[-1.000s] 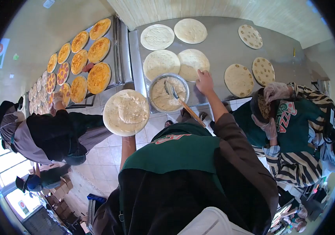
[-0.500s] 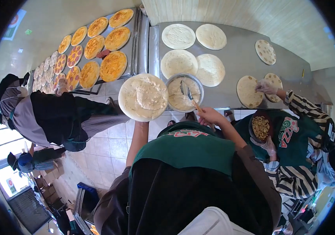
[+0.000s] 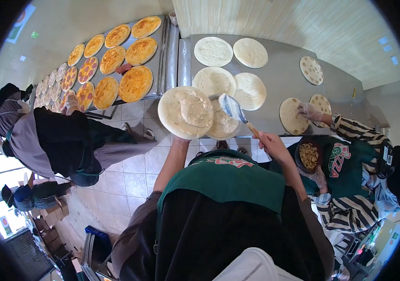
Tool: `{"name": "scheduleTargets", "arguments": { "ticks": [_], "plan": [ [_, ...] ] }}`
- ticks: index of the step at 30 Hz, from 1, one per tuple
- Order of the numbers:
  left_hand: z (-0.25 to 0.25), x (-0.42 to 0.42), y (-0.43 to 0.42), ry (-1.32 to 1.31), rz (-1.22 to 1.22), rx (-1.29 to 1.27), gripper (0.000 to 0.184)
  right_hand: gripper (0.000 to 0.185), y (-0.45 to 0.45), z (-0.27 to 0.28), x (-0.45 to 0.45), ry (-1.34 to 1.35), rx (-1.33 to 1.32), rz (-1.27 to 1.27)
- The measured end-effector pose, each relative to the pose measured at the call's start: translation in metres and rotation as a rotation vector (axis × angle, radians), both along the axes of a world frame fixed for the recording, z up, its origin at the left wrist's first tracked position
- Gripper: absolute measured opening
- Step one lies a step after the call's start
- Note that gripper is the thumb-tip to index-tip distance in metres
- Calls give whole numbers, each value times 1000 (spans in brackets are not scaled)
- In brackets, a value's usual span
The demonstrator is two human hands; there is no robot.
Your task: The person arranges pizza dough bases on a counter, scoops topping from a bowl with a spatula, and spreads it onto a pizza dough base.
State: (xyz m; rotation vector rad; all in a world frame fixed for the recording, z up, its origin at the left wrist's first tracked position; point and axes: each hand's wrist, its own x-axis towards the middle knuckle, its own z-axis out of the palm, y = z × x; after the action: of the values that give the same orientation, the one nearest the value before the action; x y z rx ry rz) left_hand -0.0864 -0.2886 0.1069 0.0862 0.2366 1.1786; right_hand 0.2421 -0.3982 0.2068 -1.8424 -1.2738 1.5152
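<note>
My left hand (image 3: 180, 141) holds up a round pizza crust (image 3: 171, 124) from below, its fingers hidden under it. A mound of pale, creamy topping (image 3: 189, 110) lies on that crust, right of its middle. My right hand (image 3: 273, 145) is closed round the wooden handle of a large spoon (image 3: 232, 107), whose pale-smeared metal head is raised over a bowl (image 3: 223, 137). More of the creamy mix sits in the bowl, partly covered by the crust and the spoon. Behind the bowl, several plain crusts (image 3: 250, 52) lie on the steel table.
Baked yellow pizzas (image 3: 136, 83) fill a metal tray counter on the left, where a person in dark clothes stands. A person in striped sleeves (image 3: 356, 131) on the right holds a bowl of sliced topping (image 3: 309, 156) and touches a crust (image 3: 293, 115).
The spoon has come up out of the mix in the bowl. The crust in my left hand has shifted right, now overlapping the bowl, and its topping mound looks smoother.
</note>
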Motion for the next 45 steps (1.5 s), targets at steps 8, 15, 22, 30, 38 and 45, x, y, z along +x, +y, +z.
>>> {"name": "scheduleTargets", "arguments": {
  "ticks": [8,15,22,30,38,45],
  "plan": [
    [32,64,14,-18,56,-41,67,29,-12,8,-99,-517,765,26],
    [41,62,16,-137,-103,36,69,29,19,39,-87,-518,544,4],
    [49,56,16,-8,-66,6,71,28,4,44,-108,-402,715,61],
    [65,54,22,-166,-271,80,70,30,25,38,-100,-538,866,117],
    [62,31,42,-38,-232,94,63,32,1,71,-33,-751,928,403],
    [75,47,33,13,-247,40,63,30,36,59,-43,-554,837,103]
  ]
}}
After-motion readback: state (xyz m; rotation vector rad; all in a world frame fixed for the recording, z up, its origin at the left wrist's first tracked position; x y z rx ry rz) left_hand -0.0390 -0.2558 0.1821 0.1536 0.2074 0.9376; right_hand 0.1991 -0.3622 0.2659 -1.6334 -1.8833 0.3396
